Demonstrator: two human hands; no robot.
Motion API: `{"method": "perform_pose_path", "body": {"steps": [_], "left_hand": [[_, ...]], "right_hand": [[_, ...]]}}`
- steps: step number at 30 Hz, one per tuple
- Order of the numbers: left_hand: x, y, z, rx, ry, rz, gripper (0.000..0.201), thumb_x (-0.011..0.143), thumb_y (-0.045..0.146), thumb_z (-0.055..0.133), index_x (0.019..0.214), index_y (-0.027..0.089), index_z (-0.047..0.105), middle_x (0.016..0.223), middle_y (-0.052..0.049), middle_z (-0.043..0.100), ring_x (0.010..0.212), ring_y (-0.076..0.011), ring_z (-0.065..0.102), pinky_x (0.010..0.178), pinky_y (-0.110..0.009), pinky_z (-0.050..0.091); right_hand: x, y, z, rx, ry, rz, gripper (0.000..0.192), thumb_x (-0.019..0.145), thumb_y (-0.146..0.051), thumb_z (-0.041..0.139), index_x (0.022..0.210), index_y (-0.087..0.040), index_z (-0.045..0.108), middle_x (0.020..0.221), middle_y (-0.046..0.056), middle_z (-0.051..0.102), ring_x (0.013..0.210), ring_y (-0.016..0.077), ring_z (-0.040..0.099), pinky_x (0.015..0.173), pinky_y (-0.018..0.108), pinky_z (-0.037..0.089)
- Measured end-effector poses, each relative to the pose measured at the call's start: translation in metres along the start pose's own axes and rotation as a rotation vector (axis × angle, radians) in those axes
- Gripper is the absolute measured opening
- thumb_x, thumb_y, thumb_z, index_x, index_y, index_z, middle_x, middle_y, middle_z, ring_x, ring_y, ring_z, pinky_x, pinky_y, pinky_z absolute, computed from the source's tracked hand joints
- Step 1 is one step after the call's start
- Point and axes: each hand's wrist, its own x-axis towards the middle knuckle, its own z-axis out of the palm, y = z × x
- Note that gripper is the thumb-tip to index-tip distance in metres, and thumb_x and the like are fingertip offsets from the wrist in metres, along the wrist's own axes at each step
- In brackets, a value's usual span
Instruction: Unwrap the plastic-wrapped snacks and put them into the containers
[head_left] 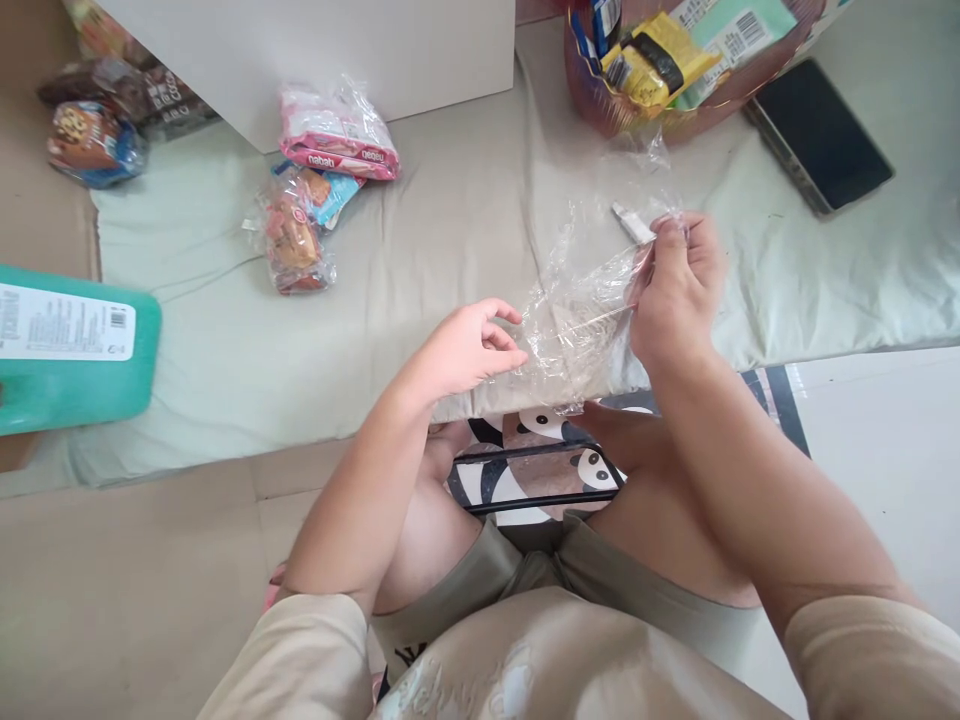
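A crumpled clear plastic bag (574, 325) hangs from my right hand (679, 285), whose thumb and fingers are closed on its upper right part. Beside those fingertips lies a small white piece (632, 222), too unclear to name. My left hand (480, 348) is at the bag's left edge with thumb and fingers apart. Whether its fingertips touch the film, I cannot tell. Farther left on the pale cloth (420, 260) are a pink-and-white wafer pack (337, 135), a blue snack packet (335, 195) and a bun-like snack in clear wrapping (294, 240).
At the back right stands a reddish translucent bowl (701, 125) of packets, with a dark phone (825, 135) beside it. A white box (337, 50) is at the back. More wrapped snacks (94, 140) and a green container (90, 390) are at the left.
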Motion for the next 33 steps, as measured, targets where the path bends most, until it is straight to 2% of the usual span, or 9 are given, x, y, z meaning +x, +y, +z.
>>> {"method": "perform_pose_path", "body": {"steps": [3,7,10,14,20,25,28,30,33], "left_hand": [[0.000,-0.001,-0.004,-0.023,-0.023,0.053,0.028,0.073,0.026,0.081,0.095,0.018,0.065,0.075,0.000,0.069,0.064,-0.0110,0.058,0.060,-0.025,0.042],[-0.001,-0.001,-0.007,-0.075,0.067,0.163,0.015,0.075,0.026,0.078,0.078,0.016,0.067,0.074,0.000,0.065,0.069,-0.0106,0.058,0.066,-0.024,0.045],[0.000,-0.001,-0.005,-0.105,0.121,0.216,0.016,0.074,0.026,0.077,0.085,0.016,0.072,0.080,-0.001,0.065,0.070,-0.0100,0.056,0.065,-0.024,0.044],[0.005,-0.003,0.001,-0.106,0.073,0.239,0.032,0.072,0.029,0.078,0.103,0.019,0.077,0.095,-0.003,0.066,0.066,-0.0083,0.050,0.062,-0.025,0.042],[0.009,-0.002,0.003,-0.179,0.054,0.420,0.014,0.073,0.031,0.076,0.076,0.018,0.074,0.093,-0.003,0.062,0.071,-0.0090,0.046,0.067,-0.026,0.040],[0.005,0.002,-0.001,-0.228,0.045,0.356,0.016,0.076,0.030,0.070,0.069,0.017,0.064,0.079,-0.001,0.058,0.071,-0.0103,0.049,0.066,-0.026,0.039],[0.004,0.001,-0.001,-0.256,-0.001,0.349,0.016,0.074,0.029,0.073,0.080,0.017,0.065,0.087,-0.002,0.065,0.069,-0.0085,0.050,0.066,-0.025,0.042],[0.005,0.000,0.001,-0.258,-0.025,0.367,0.029,0.069,0.025,0.078,0.093,0.018,0.065,0.098,-0.003,0.070,0.066,-0.0063,0.049,0.065,-0.024,0.043],[0.007,-0.002,0.002,-0.234,-0.023,0.343,0.041,0.067,0.021,0.080,0.102,0.021,0.059,0.092,0.000,0.071,0.063,-0.0056,0.052,0.062,-0.022,0.042]], "right_hand": [[0.002,0.001,0.000,0.021,0.038,0.011,0.025,0.098,-0.045,0.059,0.085,-0.026,0.050,0.056,-0.008,0.038,0.040,0.0085,0.030,0.039,0.028,0.019],[0.002,-0.002,0.001,0.047,0.038,0.049,0.014,0.099,-0.027,0.054,0.086,-0.025,0.051,0.058,-0.007,0.045,0.041,0.0074,0.031,0.038,0.028,0.019],[0.001,-0.004,0.003,0.073,0.048,0.066,0.015,0.101,-0.025,0.051,0.086,-0.025,0.050,0.058,-0.008,0.046,0.041,0.0068,0.033,0.039,0.026,0.019],[-0.001,-0.003,0.005,0.098,0.042,0.056,0.016,0.101,-0.028,0.052,0.086,-0.023,0.050,0.056,-0.009,0.044,0.039,0.0063,0.030,0.039,0.025,0.016],[-0.001,-0.002,0.003,0.077,0.040,0.068,0.019,0.100,-0.035,0.055,0.084,-0.025,0.051,0.057,-0.009,0.041,0.041,0.0070,0.030,0.041,0.023,0.017],[-0.001,-0.009,0.002,0.059,0.050,0.105,0.015,0.101,-0.027,0.051,0.086,-0.026,0.050,0.058,-0.008,0.043,0.044,0.0082,0.029,0.042,0.026,0.019],[-0.001,-0.009,0.003,0.062,0.049,0.108,0.015,0.102,-0.031,0.052,0.088,-0.025,0.049,0.059,-0.008,0.045,0.044,0.0083,0.029,0.043,0.027,0.018],[-0.001,-0.008,0.003,0.059,0.037,0.098,0.019,0.102,-0.037,0.054,0.088,-0.025,0.048,0.059,-0.008,0.044,0.044,0.0081,0.029,0.044,0.027,0.018],[-0.001,-0.005,0.003,0.058,0.046,0.076,0.021,0.100,-0.039,0.056,0.087,-0.025,0.049,0.059,-0.009,0.041,0.044,0.0075,0.029,0.044,0.026,0.019]]}}
